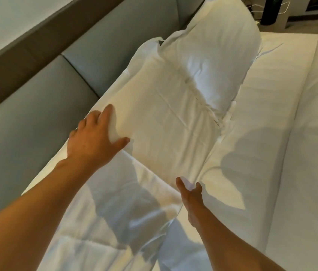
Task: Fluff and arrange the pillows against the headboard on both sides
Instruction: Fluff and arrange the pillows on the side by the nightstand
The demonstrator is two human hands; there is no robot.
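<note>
A white pillow (164, 114) lies flat along the grey padded headboard (37, 118), in the middle of the view. My left hand (93, 137) grips its near left corner, fingers wrapped over the edge by the headboard. My right hand (190, 194) pinches its near right corner between thumb and fingers. A second white pillow (216, 61) lies beyond it, further along the headboard, plump and partly overlapping the first. A third white pillow (103, 222) lies beneath my forearms, nearest to me.
The white mattress sheet (261, 133) stretches to the right, with a folded white duvet (314, 133) along the right edge. A black cylinder (270, 10) and cables stand on a bedside surface at the top right. A brown wooden rail (27, 55) tops the headboard.
</note>
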